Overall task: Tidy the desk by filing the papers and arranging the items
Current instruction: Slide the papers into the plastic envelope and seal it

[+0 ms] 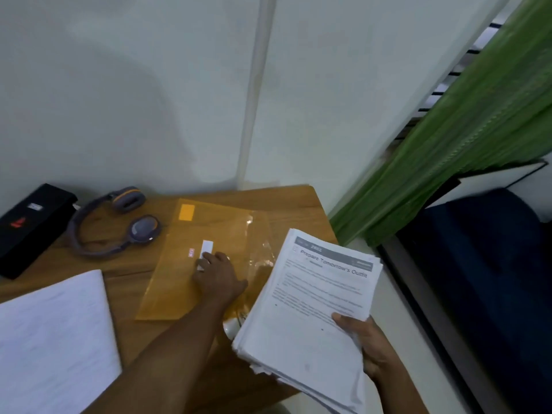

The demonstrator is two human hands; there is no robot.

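Right hand [373, 345] grips a thick stack of white printed papers [313, 309] above the wooden table [125, 294]; left hand [218, 276] presses flat, fingers spread, on a translucent amber plastic folder [197, 258] whose contents cannot be made out

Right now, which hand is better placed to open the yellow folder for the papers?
Left. The left hand already rests on the yellow plastic folder, at its white tab. The right hand is occupied gripping the paper stack.

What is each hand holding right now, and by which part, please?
The right hand grips the paper stack at its near right edge; the left hand rests flat on the yellow folder, holding nothing.
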